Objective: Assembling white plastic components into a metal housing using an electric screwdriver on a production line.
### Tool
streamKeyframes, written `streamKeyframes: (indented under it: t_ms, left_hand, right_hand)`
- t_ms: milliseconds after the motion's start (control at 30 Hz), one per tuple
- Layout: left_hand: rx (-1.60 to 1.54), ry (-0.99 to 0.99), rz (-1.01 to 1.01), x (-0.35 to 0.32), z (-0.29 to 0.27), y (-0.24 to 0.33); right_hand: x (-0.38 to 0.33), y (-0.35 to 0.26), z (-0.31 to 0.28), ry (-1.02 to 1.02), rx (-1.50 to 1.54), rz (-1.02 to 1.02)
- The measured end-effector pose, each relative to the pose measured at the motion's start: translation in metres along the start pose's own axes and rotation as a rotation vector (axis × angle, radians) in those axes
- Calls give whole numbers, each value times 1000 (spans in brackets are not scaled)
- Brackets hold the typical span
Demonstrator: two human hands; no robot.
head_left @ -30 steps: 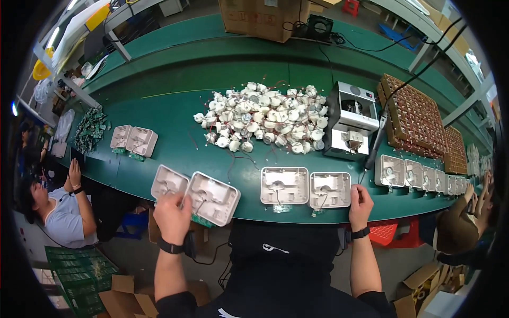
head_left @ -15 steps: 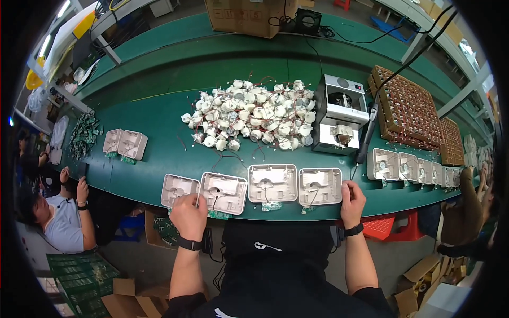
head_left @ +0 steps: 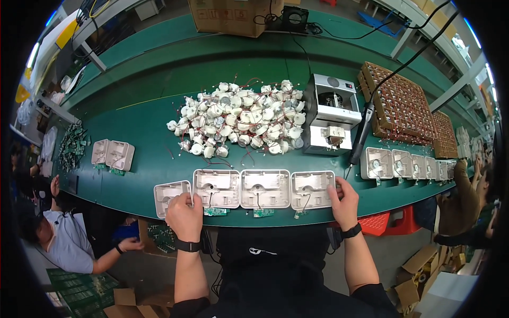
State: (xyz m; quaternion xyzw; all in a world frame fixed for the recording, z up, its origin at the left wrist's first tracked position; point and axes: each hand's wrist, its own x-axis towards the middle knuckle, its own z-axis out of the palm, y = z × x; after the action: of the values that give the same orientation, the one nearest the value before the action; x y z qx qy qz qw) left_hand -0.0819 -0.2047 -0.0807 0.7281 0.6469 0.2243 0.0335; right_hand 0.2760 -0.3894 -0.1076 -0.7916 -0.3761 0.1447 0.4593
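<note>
Head view shows our left hand (head_left: 184, 216) with fingers curled over the second of four pale rectangular plastic housings (head_left: 216, 188) lined up at the green conveyor belt's (head_left: 148, 159) near edge; our right hand (head_left: 343, 200) grips the rightmost housing (head_left: 312, 190) (thumb on its rim); beyond lies a heap of small white wired motors (head_left: 238, 122).

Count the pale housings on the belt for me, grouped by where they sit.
Row at the hands (left hand, right hand): 4 housings
Pair at far left: 2
Row at right past the screwdriver: at least 5, the farther ones blur
Total: at least 11
</note>
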Motion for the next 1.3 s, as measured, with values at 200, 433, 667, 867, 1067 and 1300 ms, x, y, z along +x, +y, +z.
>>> streamKeyframes:
  t_ms: [200,433,667,867,1067,1300]
  left_hand:
    - [-34,-4,62,5,2,1]
    - [-49,-53,129,2,-1,4]
    - [-97,-156,150,-12,-26,14]
    - [-165,-170,471,63,-57,24]
    - [163,-285,1141,153,-1,13]
    - [367,-312,1328,176,29,11]
  right_hand:
    - [5,-7,1,8,-50,-17]
    - [2,-4,-2,20,-95,-35]
    - [0,4,-23,42,-196,-84]
    - [13,-65,-30,10,-168,-228]
    - [55,-160,50,-408,-218,-849]
    - [99,-154,192,-585,-537,-1227]
